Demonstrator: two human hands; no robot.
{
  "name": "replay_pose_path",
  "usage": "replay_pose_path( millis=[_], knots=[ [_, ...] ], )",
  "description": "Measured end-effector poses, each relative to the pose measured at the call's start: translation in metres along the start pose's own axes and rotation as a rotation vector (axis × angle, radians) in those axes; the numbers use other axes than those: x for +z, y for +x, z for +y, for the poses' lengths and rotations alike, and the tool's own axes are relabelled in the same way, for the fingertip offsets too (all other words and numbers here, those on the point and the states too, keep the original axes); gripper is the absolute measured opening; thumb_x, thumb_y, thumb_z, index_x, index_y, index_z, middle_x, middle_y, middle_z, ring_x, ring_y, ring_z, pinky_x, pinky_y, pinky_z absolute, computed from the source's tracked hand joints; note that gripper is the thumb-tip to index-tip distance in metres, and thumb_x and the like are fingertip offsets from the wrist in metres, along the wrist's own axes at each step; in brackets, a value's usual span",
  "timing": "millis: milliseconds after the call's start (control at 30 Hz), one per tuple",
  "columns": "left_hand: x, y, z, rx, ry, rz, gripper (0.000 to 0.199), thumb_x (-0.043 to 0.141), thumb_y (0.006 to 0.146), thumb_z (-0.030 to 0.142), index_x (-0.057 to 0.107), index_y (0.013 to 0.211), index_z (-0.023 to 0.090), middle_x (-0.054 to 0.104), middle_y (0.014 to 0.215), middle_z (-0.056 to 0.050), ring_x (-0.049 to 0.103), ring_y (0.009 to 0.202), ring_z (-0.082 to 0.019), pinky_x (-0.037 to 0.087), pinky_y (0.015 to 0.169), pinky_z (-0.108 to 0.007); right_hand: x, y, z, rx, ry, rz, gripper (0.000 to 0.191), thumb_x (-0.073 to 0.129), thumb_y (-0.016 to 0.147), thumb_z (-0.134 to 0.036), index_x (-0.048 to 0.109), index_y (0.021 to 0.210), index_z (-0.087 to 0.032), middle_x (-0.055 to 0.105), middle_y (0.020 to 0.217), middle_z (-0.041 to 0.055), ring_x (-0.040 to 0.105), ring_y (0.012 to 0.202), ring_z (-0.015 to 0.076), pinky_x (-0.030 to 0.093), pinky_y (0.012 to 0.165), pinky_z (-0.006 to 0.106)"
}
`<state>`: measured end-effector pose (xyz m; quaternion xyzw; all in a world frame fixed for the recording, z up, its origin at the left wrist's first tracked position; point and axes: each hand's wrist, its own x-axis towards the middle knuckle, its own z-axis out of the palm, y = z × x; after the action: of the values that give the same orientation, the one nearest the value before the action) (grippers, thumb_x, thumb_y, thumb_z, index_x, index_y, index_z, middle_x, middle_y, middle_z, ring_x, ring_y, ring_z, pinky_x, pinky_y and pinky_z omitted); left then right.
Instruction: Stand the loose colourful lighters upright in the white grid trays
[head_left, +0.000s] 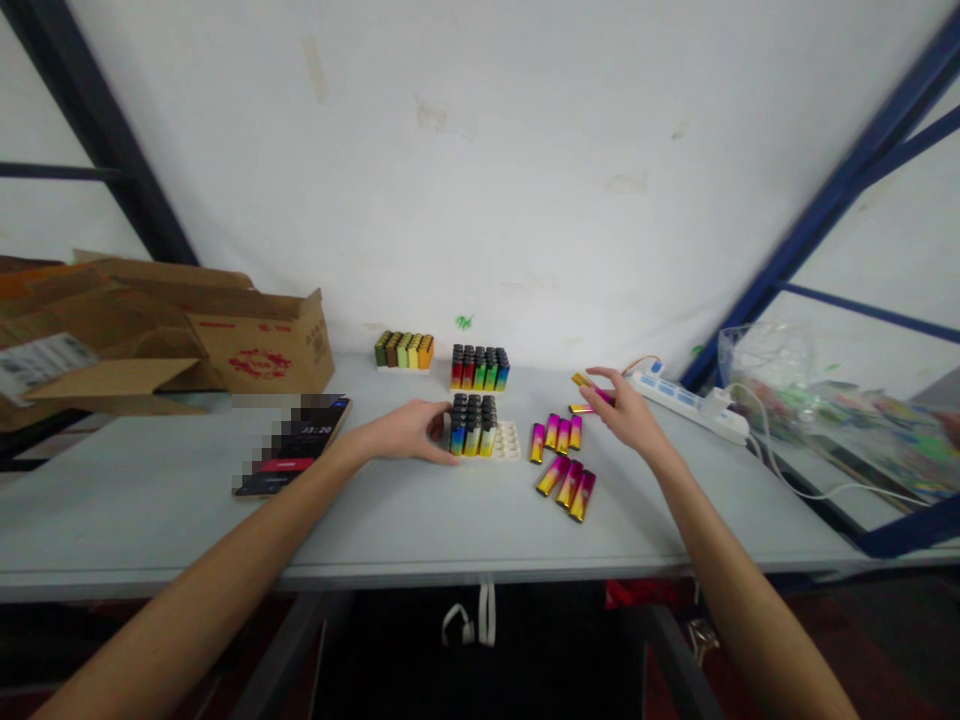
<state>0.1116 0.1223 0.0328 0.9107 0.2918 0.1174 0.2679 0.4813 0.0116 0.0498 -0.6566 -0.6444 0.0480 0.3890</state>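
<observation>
My left hand (416, 432) is curled around the left side of a white tray (508, 441) partly filled with upright lighters (472, 428), its right part showing bare holes. My right hand (621, 408) has its thumb and fingers at a magenta and gold lighter (604, 396) near the back right. Other magenta and gold lighters (562, 436) lie flat on the table between the tray and my right hand, in two loose groups. Behind stand a full block of red, green and blue lighters (480, 370) and one of green, brown and yellow lighters (405, 352).
Open cardboard boxes (262, 345) stand at the left, with a tablet-like device (307, 440) in front. A white power strip (690, 405) with cables and a clear plastic bag (772, 370) are at the right. Blue metal posts flank the table (420, 520).
</observation>
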Motion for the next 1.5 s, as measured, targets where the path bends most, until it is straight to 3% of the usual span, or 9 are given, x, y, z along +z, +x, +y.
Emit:
replay_pose_path(
  millis=[167, 433, 633, 733, 867, 967, 1133, 1267, 1500],
  knots=[
    [0.000, -0.001, -0.002, -0.018, 0.029, -0.026, 0.064, 0.078, 0.066, 0.066, 0.061, 0.105, 0.019, 0.064, 0.078, 0.000, 0.062, 0.069, -0.021, 0.044, 0.062, -0.029, 0.028, 0.026, -0.034, -0.044, 0.330, -0.149, 0.045, 0.073, 0.081, -0.062, 0.063, 0.093, -0.020, 0.053, 0.055, -0.0058, 0.042, 0.050, 0.0114, 0.032, 0.052, 0.025],
    [0.003, 0.001, -0.003, -0.018, 0.041, -0.026, 0.065, 0.077, 0.066, 0.068, 0.060, 0.106, 0.019, 0.065, 0.078, 0.000, 0.062, 0.069, -0.021, 0.043, 0.062, -0.028, 0.078, 0.016, -0.046, 0.237, 1.033, -0.229, 0.037, 0.091, 0.064, -0.045, 0.073, 0.082, -0.018, 0.060, 0.067, -0.0031, 0.048, 0.060, 0.0090, 0.037, 0.059, 0.026],
    [0.002, 0.000, -0.002, -0.022, 0.058, -0.022, 0.064, 0.077, 0.066, 0.069, 0.059, 0.102, 0.019, 0.064, 0.079, 0.000, 0.061, 0.070, -0.020, 0.043, 0.062, -0.028, 0.080, 0.006, -0.041, 0.268, 1.139, -0.251, 0.037, 0.084, 0.076, -0.050, 0.078, 0.096, -0.020, 0.074, 0.098, 0.0040, 0.067, 0.091, 0.0164, 0.054, 0.082, 0.030],
    [0.002, 0.000, -0.001, -0.023, 0.062, -0.023, 0.067, 0.076, 0.066, 0.071, 0.060, 0.104, 0.018, 0.064, 0.079, -0.001, 0.061, 0.070, -0.021, 0.043, 0.062, -0.028, 0.080, 0.004, -0.045, 0.259, 1.133, -0.373, 0.044, 0.078, 0.080, -0.059, 0.075, 0.094, -0.017, 0.076, 0.090, 0.0068, 0.071, 0.080, 0.0185, 0.059, 0.071, 0.031],
    [0.002, 0.000, -0.002, -0.012, 0.053, -0.025, 0.067, 0.077, 0.067, 0.070, 0.060, 0.107, 0.018, 0.064, 0.079, -0.001, 0.061, 0.070, -0.021, 0.044, 0.062, -0.028, 0.077, -0.001, -0.054, 0.237, 1.062, -0.472, 0.050, 0.067, 0.084, -0.069, 0.063, 0.081, -0.019, 0.051, 0.047, -0.0061, 0.051, 0.037, 0.0117, 0.042, 0.036, 0.023],
    [0.002, 0.000, -0.002, -0.017, 0.055, -0.024, 0.068, 0.077, 0.067, 0.069, 0.060, 0.109, 0.018, 0.064, 0.079, 0.000, 0.061, 0.071, -0.021, 0.044, 0.063, -0.028, 0.074, -0.003, -0.059, 0.285, 1.087, -0.471, 0.048, 0.065, 0.085, -0.069, 0.054, 0.082, -0.022, 0.040, 0.046, -0.0113, 0.038, 0.030, 0.0080, 0.031, 0.030, 0.019],
    [0.001, 0.000, -0.001, -0.030, 0.049, -0.023, 0.065, 0.078, 0.066, 0.068, 0.060, 0.104, 0.019, 0.064, 0.078, 0.000, 0.062, 0.069, -0.021, 0.044, 0.062, -0.028, 0.072, 0.000, -0.059, 0.569, 1.086, -0.441, 0.044, 0.067, 0.083, -0.062, 0.045, 0.083, -0.024, 0.027, 0.050, -0.0145, 0.017, 0.033, 0.0027, 0.007, 0.032, 0.013],
    [0.001, 0.000, 0.001, -0.038, 0.057, -0.027, 0.064, 0.077, 0.066, 0.069, 0.058, 0.101, 0.019, 0.065, 0.079, -0.001, 0.062, 0.070, -0.021, 0.045, 0.062, -0.029, 0.070, 0.004, -0.054, 0.657, 1.162, -0.436, 0.040, 0.055, 0.084, -0.056, 0.033, 0.071, -0.024, 0.025, 0.049, -0.0122, 0.013, 0.034, 0.0037, 0.007, 0.031, 0.015],
    [0.001, 0.000, 0.001, -0.037, 0.087, -0.022, 0.066, 0.075, 0.066, 0.073, 0.057, 0.100, 0.019, 0.064, 0.080, -0.001, 0.062, 0.070, -0.021, 0.044, 0.062, -0.029, 0.065, 0.005, -0.048, 0.549, 1.178, -0.450, 0.025, 0.053, 0.077, -0.039, 0.035, 0.069, -0.024, 0.033, 0.054, -0.0085, 0.021, 0.039, 0.0060, 0.012, 0.029, 0.015]
  ],
)
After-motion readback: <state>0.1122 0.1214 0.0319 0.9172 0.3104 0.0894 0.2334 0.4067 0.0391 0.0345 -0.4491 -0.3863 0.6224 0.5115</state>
